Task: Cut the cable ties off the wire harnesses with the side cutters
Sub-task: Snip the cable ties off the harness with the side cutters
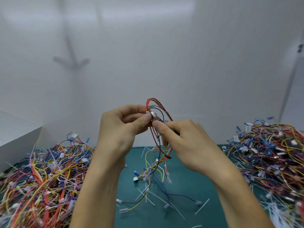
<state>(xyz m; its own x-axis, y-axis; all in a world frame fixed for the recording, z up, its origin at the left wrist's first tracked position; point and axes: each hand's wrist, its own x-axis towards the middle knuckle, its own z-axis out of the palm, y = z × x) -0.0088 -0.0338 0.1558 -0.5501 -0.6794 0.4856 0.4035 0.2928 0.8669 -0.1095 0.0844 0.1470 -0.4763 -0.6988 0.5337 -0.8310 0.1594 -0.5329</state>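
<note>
I hold one wire harness [162,145] of red, yellow and black wires up above the green mat [205,186]; its loose ends hang down to the mat. My left hand [121,129] pinches the bundle at its top loop, thumb right beside a white cable tie [153,114]. My right hand [185,142] grips the side cutters [157,118]; the handles are mostly hidden in the fist. Only the grey metal tip shows, and it sits at the tie, between my two thumbs. Whether the jaws are around the tie cannot be seen.
A big heap of tangled harnesses [46,178] covers the left of the mat and another heap [271,153] the right. Several white tie offcuts [158,199] lie between them. A white box [16,137] stands at far left, a white wall behind.
</note>
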